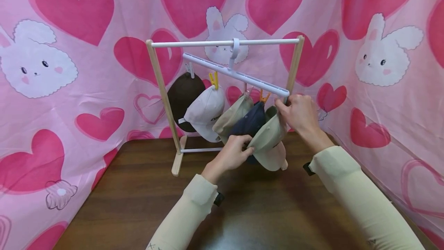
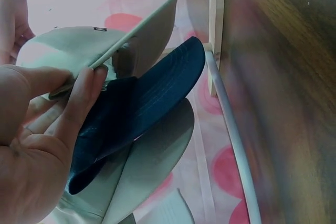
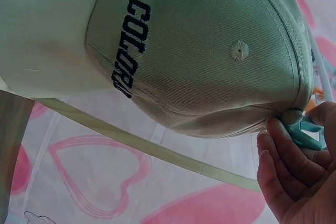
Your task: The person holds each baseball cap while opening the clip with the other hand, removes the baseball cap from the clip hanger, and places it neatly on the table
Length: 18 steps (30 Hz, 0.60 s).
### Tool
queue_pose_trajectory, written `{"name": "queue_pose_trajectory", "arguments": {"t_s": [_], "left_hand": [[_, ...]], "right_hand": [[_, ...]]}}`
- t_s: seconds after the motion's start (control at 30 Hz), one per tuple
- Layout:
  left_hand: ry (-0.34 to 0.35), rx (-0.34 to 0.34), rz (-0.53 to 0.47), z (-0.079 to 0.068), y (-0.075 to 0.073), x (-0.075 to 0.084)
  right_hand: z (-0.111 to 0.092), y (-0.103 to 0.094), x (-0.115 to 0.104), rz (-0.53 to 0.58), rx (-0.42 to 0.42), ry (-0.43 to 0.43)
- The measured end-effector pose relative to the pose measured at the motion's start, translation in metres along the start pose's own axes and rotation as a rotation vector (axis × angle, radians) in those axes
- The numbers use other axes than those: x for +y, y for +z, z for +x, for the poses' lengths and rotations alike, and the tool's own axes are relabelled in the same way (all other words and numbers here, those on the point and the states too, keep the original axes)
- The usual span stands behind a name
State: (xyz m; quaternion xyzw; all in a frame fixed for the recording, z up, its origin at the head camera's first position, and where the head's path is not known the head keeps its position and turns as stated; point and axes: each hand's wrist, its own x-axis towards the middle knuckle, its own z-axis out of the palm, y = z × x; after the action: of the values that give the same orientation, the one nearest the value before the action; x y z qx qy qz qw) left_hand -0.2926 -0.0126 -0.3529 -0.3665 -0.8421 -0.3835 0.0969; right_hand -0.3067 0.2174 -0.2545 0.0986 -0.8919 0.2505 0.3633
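A pale sage cap (image 1: 266, 142) with dark lettering hangs below the low right end of a tilted white hanger (image 1: 204, 63). My left hand (image 1: 233, 152) pinches this cap's edge between thumb and fingers, beside a navy cap (image 1: 248, 120). Up at the cap's top, my right hand (image 1: 301, 114) pinches a green clothespin (image 3: 303, 136) close under the hanger's end. The right wrist view shows the cap's crown (image 3: 210, 61) with the clothespin at its gathered edge. Part of the clothespin is hidden by the fingers.
From the hanger also hang a beige cap (image 1: 236, 115), a white cap (image 1: 207, 107) and a dark brown cap (image 1: 184, 92), held by coloured clothespins. The hanger hooks over a rack's white top rod (image 1: 194, 44). Wooden posts (image 1: 161, 84) stand on a brown table (image 1: 138, 192).
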Motion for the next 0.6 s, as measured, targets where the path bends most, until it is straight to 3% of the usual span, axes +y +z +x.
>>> {"name": "queue_pose_trajectory", "arguments": {"t_s": [0.2, 0.6], "left_hand": [[0.005, 0.028, 0.035, -0.0020, 0.0011, 0.0005], [-0.005, 0.056, -0.017, -0.0021, 0.0024, -0.0038]], "right_hand": [[0.0004, 0.0008, 0.0001, -0.011, -0.028, -0.003], [0.0030, 0.0011, 0.0005, 0.004, -0.059, 0.015]]}}
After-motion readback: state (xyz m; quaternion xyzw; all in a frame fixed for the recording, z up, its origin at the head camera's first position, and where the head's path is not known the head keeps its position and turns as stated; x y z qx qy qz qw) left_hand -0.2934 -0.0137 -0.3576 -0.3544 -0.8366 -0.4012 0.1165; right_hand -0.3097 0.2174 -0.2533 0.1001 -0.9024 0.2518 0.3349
